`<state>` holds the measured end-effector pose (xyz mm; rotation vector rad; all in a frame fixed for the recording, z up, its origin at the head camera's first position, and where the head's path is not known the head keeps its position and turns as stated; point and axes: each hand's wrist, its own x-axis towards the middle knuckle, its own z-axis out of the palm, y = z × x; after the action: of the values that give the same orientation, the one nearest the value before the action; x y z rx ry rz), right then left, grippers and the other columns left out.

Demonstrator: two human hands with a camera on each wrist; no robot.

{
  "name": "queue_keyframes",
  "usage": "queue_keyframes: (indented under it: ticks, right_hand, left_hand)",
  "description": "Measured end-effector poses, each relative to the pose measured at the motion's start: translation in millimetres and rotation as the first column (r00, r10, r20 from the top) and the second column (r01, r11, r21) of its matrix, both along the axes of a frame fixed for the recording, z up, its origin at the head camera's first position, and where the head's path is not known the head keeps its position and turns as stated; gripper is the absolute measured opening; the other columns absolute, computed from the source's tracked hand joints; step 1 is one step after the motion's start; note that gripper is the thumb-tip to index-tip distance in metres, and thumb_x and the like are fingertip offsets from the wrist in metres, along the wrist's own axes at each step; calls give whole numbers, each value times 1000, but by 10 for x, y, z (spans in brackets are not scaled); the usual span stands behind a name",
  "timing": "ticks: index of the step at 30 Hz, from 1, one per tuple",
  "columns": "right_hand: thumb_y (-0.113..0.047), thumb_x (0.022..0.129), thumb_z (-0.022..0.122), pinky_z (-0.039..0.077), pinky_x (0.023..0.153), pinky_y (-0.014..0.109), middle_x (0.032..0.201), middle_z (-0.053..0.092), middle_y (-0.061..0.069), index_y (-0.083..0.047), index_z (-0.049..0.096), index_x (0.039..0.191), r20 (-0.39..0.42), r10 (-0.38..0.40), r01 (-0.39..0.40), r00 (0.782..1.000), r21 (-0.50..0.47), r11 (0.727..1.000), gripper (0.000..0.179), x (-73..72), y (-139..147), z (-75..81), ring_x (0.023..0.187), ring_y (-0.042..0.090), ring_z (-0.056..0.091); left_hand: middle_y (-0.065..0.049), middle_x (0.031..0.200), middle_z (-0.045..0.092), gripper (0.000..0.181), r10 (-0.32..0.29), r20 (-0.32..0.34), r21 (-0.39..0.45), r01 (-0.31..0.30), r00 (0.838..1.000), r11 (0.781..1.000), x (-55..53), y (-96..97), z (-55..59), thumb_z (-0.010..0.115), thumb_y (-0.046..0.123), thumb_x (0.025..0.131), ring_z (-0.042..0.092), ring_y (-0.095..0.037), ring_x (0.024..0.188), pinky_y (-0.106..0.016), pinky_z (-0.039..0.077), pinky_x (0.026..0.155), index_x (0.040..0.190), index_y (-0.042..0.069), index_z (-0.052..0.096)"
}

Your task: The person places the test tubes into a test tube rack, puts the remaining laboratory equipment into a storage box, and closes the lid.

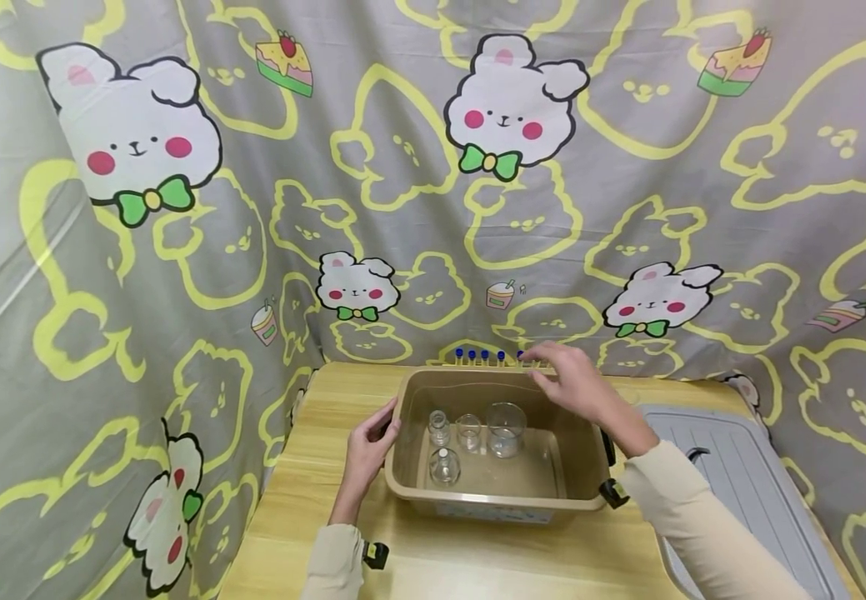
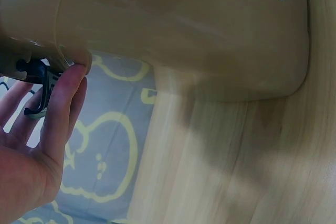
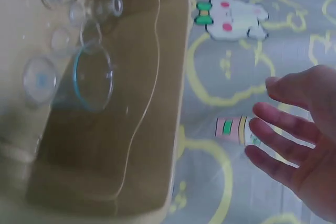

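Observation:
A brown plastic bin [image 1: 578, 454] stands on the table with glassware inside. In it are a large beaker [image 1: 506, 433], a small beaker [image 1: 468, 435], a narrow-necked glass vessel [image 1: 439, 429] and a round-bodied flask [image 1: 444, 468]. My left hand [image 1: 370, 450] grips the bin's left end, its fingers around the black latch [image 2: 39, 77] just under the rim. Beyond the far rim, my right hand [image 1: 571, 379] hovers with fingers loosely spread and holds nothing in the right wrist view [image 3: 299, 140]. Its fingertips overlap the row of blue-capped tubes [image 1: 485, 357] in the head view.
On the right of the wooden table [image 1: 312, 467] lies a grey lid [image 1: 740, 483], partly under the right forearm. A patterned curtain [image 1: 417, 217] closes off the back and left side. Black latches [image 1: 613, 493] project near the bin's right end.

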<state>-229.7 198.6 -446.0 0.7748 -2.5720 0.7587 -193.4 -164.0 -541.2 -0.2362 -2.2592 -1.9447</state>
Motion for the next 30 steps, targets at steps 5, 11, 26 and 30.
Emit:
queue_keyframes:
  ticks: [5, 11, 26, 30]
  right_hand:
    - [2, 91, 73, 57, 86, 56, 108, 73, 18, 2, 73, 112, -44, -125, 122, 991, -74, 990, 21, -67, 340, -55, 99, 38, 70]
    - [6, 90, 70, 49, 87, 66, 114, 67, 29, 6, 69, 117, -16, -267, 265, 964, -68, 962, 27, -174, 841, -298, 105, 48, 62]
    - [-2, 87, 74, 50, 81, 68, 122, 53, 39, 10, 60, 129, 190, -302, 284, 934, 117, 952, 46, -80, 1350, -873, 107, 57, 55]
    - [-3, 86, 75, 49, 82, 69, 124, 52, 41, 10, 59, 129, 197, -301, 282, 933, 122, 952, 48, -56, 1383, -957, 108, 59, 54]
  left_hand:
    - [-24, 132, 63, 38, -4, -16, -9, 3, 1000, 1000, -17, 6, -19, 68, 0, 97, 59, -37, 126, -27, 51, 100, 134, -7, 63]
    - [-23, 131, 64, 37, 3, -41, -19, -4, 999, 1000, -19, 8, -26, 68, 1, 97, 60, -37, 125, -27, 52, 99, 133, -6, 64]
    - [-23, 133, 63, 37, 22, -58, -12, -22, 998, 1000, -135, -28, -303, 68, 0, 98, 58, -38, 125, -16, 49, 95, 134, -5, 64]
    - [-18, 134, 65, 37, 16, -50, -11, -17, 999, 1000, -162, -49, -350, 70, 5, 98, 60, -31, 125, -15, 49, 95, 135, 1, 66]
